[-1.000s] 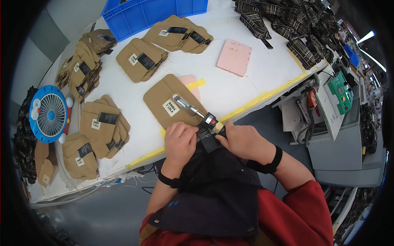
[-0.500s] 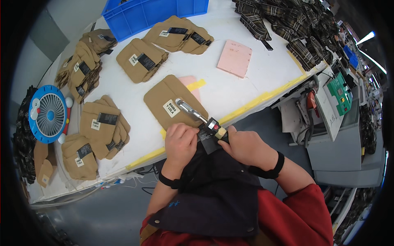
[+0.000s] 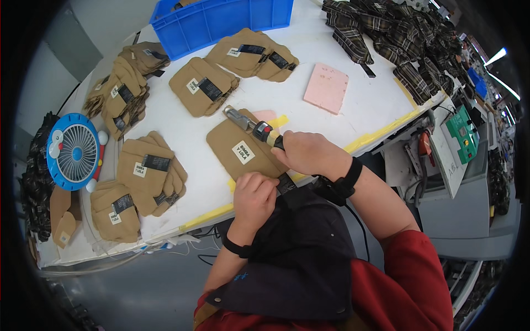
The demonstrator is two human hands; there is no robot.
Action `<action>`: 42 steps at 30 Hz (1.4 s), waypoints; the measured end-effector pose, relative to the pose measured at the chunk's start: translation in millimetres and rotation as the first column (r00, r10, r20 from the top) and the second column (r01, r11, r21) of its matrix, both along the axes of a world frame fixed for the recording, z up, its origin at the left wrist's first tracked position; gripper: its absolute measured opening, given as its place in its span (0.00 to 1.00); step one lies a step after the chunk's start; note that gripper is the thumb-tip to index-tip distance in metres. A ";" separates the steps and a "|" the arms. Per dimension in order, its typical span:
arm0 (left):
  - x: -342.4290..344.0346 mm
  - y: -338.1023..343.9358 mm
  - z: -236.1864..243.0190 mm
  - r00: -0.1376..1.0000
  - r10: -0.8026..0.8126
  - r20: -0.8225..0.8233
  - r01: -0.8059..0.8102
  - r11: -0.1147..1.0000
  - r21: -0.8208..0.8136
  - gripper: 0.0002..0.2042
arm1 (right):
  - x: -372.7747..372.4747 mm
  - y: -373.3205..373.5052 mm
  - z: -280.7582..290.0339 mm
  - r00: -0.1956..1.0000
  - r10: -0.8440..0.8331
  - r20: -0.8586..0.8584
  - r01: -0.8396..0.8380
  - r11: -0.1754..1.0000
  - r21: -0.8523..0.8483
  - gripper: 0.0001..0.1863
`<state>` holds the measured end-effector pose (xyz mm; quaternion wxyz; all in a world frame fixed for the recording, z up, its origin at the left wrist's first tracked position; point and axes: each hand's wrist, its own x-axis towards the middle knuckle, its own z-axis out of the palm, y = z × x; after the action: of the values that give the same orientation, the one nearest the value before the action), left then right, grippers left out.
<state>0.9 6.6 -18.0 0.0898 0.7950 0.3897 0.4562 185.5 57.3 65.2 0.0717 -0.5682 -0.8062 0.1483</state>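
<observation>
Head view: right hand [image 3: 313, 155] is gripping a metal-tipped tool [image 3: 260, 131] over the tan cloth [image 3: 265, 159] on the table [image 3: 381, 102], left [image 3: 254, 199] is curling at its near edge (can't tell if pinching), so loose fingers could be letting it skew.

Lane: bare white tabletop [image 3: 370, 105] right of tan piece [image 3: 225, 142], around flat pink pad [image 3: 327, 88]. Near end — right hand [image 3: 313, 154] and hand tool [image 3: 260, 131] intrude. Far: blue bin [image 3: 223, 28] blocks left of centre; plaid heap [image 3: 411, 41], right. Left — tan stacks [image 3: 150, 181], then fan [image 3: 76, 149], obstruct.
</observation>
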 end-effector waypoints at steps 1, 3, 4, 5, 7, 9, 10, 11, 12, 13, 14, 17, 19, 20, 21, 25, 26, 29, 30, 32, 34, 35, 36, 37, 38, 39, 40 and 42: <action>-0.2 0.4 -0.1 1.000 -0.002 -0.001 0.002 1.000 -0.001 0.09 | -2.7 1.7 -0.9 1.000 -0.004 -0.008 0.004 1.000 0.011 0.24; 0.5 2.0 -0.1 1.000 -0.009 0.000 0.009 1.000 0.002 0.09 | -0.8 -2.1 -0.2 1.000 -0.013 -0.011 0.013 1.000 0.023 0.24; -0.9 1.7 -1.1 1.000 -0.008 -0.001 0.008 1.000 0.000 0.09 | 1.8 -13.0 0.1 1.000 -0.028 0.008 0.028 1.000 -0.009 0.24; -2.8 1.4 -2.2 1.000 -0.002 0.002 0.002 1.000 -0.002 0.09 | 5.0 -25.2 1.7 0.999 -0.042 0.028 0.043 0.998 -0.040 0.24; -5.3 0.8 -2.9 1.000 -0.007 -0.022 0.007 1.000 -0.002 0.07 | 15.4 -56.3 11.7 0.995 -0.079 0.059 0.086 0.990 -0.108 0.23; -5.2 -0.5 -1.3 1.000 -0.005 -0.010 0.005 1.000 0.001 0.06 | 28.8 -85.6 20.0 0.993 -0.082 0.084 0.094 0.982 -0.162 0.23; -4.4 -0.8 -0.8 1.000 -0.011 0.000 0.011 1.000 0.003 0.06 | 32.4 -93.0 25.6 0.990 -0.090 0.109 0.111 0.973 -0.200 0.23; -4.8 -1.1 -1.3 1.000 -0.008 0.004 0.008 1.000 0.005 0.06 | 34.7 -92.7 27.4 0.990 -0.088 0.112 0.109 0.974 -0.198 0.23; -5.7 -1.9 -1.9 1.000 -0.006 -0.002 0.006 1.000 0.004 0.06 | 35.9 -92.0 28.6 0.991 -0.070 0.111 0.092 0.973 -0.210 0.23; -5.6 -1.7 -2.0 1.000 -0.011 -0.008 0.011 1.000 0.004 0.06 | 36.5 -91.9 29.9 0.992 -0.058 0.109 0.081 0.972 -0.221 0.23; -5.4 -1.7 -2.1 1.000 -0.011 -0.007 0.011 1.000 0.007 0.06 | 35.0 -86.5 30.0 0.992 -0.059 0.110 0.082 0.972 -0.218 0.23; -4.7 -1.5 -1.3 1.000 -0.010 -0.005 0.010 1.000 0.007 0.06 | 20.9 -45.2 21.5 0.992 0.003 0.123 0.000 1.000 -0.024 0.23; -2.6 -0.8 0.0 1.000 -0.025 0.001 0.026 1.000 -0.007 0.09 | 12.3 -13.0 12.7 0.997 0.049 0.063 -0.053 0.997 0.061 0.23; -2.5 -0.9 0.0 1.000 -0.027 -0.003 0.027 1.000 -0.010 0.09 | 5.9 1.9 9.6 0.997 0.048 0.059 -0.052 0.997 0.058 0.23; -1.6 -0.1 0.6 1.000 -0.028 -0.007 0.028 1.000 -0.008 0.09 | 0.2 14.9 8.3 0.997 0.049 0.051 -0.052 0.997 0.050 0.23; -2.4 1.5 -2.8 1.000 -0.022 -0.009 0.022 1.000 -0.004 0.09 | -4.9 19.4 3.7 0.999 0.040 0.014 -0.040 0.999 -0.009 0.23; -3.1 2.2 -4.0 1.000 -0.020 -0.005 0.020 1.000 -0.007 0.09 | -2.4 7.1 -0.1 0.999 0.038 0.001 -0.038 0.999 0.025 0.23; -4.7 1.1 -1.3 1.000 -0.020 0.003 0.020 1.000 -0.015 0.09 | 12.9 -40.2 4.8 0.999 0.002 0.046 0.001 0.999 -0.053 0.23; -5.5 0.1 -0.2 1.000 -0.014 0.003 0.014 1.000 -0.006 0.09 | 17.3 -59.0 9.3 0.998 -0.011 0.067 0.016 0.996 -0.083 0.22; -5.0 0.7 -0.8 1.000 -0.010 0.006 0.010 1.000 0.007 0.09 | 25.8 -92.6 11.6 0.993 -0.053 0.103 0.065 0.990 -0.122 0.22; -6.4 -0.9 -2.0 1.000 -0.005 -0.003 0.005 1.000 0.004 0.09 | 27.9 -108.5 16.4 0.993 -0.061 0.105 0.075 0.988 -0.138 0.21; -5.9 -1.5 -1.7 1.000 -0.002 -0.002 0.002 1.000 0.008 0.09 | 28.7 -111.4 18.4 0.990 -0.065 0.124 0.085 0.982 -0.169 0.21; -4.7 -2.7 -1.5 1.000 0.002 0.010 -0.002 1.000 -0.001 0.09 | 28.9 -111.5 19.6 0.988 -0.066 0.141 0.094 0.975 -0.200 0.22; -3.1 -2.2 -1.6 1.000 -0.001 0.024 0.001 1.000 -0.007 0.09 | 28.6 -105.1 18.6 0.989 -0.063 0.132 0.088 0.978 -0.187 0.22; -2.9 -1.8 -1.6 1.000 -0.003 0.023 0.003 1.000 -0.001 0.09 | 26.8 -95.2 14.9 0.989 -0.066 0.131 0.090 0.979 -0.181 0.22; -2.7 -1.4 -2.1 1.000 -0.003 0.026 0.003 1.000 -0.004 0.08 | 23.8 -81.8 7.9 0.994 -0.047 0.096 0.058 0.992 -0.112 0.22; -2.8 -2.1 -2.8 1.000 -0.004 0.029 0.005 1.000 -0.011 0.08 | 20.4 -69.2 0.3 0.998 -0.026 0.063 0.029 0.999 -0.046 0.22; -1.8 -3.2 -0.7 1.000 -0.005 0.020 0.005 1.000 -0.011 0.08 | 13.7 -39.3 -13.9 0.999 -0.006 0.050 0.006 1.000 0.012 0.22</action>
<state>-0.9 3.4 -18.7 0.0992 0.7909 0.3894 0.4616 199.3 18.0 51.4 0.0554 -0.5737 -0.8069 0.1291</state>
